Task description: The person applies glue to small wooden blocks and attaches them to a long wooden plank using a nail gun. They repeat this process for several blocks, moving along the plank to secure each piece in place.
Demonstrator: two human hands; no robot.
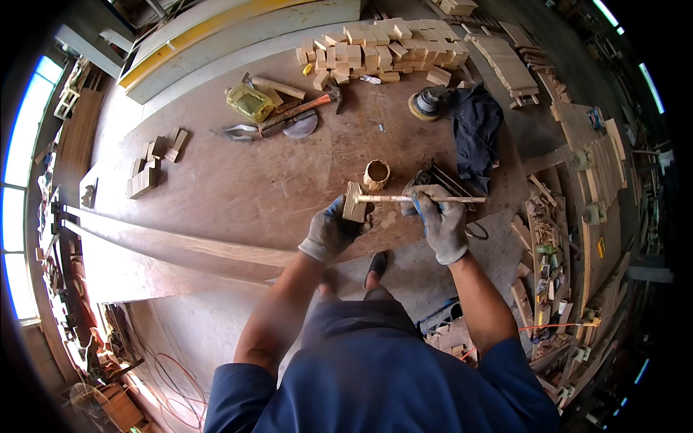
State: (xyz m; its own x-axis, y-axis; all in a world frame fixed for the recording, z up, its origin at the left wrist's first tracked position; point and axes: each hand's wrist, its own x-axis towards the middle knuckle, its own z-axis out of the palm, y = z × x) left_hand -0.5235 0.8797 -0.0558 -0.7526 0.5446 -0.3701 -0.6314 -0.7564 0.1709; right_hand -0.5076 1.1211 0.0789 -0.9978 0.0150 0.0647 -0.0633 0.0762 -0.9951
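Note:
My left hand, in a pale work glove with blue patches, is closed on a small wooden block and holds it near the front edge of the workbench. A thin wooden stick lies across the fingers of my gloved right hand, which pinches it. The stick's left end touches or overlaps the block, and its other end sticks out to the right; whether that left end carries bristles I cannot tell. Just beyond the stick stands a round cup with a crusted, tan rim and brownish inside.
Stacked wooden blocks line the bench's far side. A hammer, a yellowish bottle and a sander lie before them. Dark cloth hangs at the right. More blocks and long boards lie leftward.

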